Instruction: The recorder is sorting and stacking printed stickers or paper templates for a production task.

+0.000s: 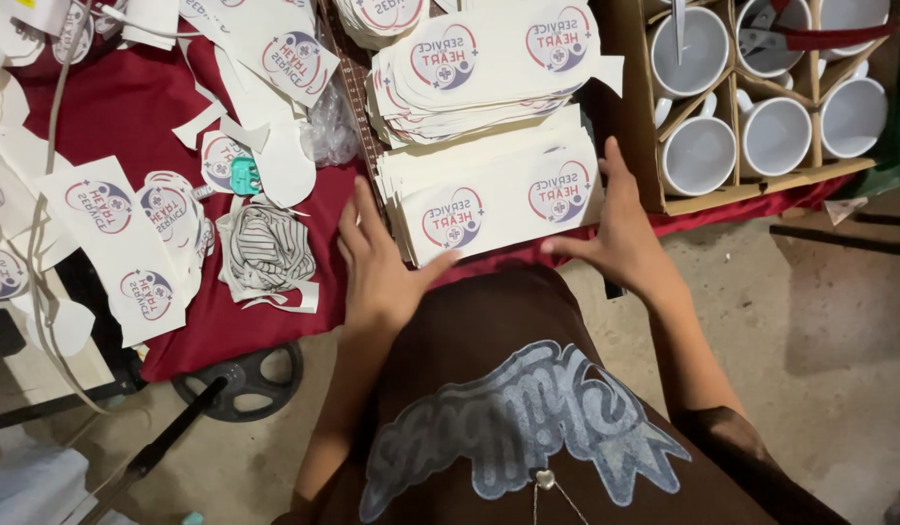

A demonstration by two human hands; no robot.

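Warm, dim indoor light — soft shadows, mild edge distortion, slight blur.

A stack of printed sheets (498, 199) lies between both hands, mugs (776, 131) in a box (636, 107) right of it.

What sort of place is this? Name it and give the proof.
Probably a small mug-printing workshop: stacks of printed transfer sheets squared by both hands, a carton of blank white mugs, and paper offcuts on a red-covered table.
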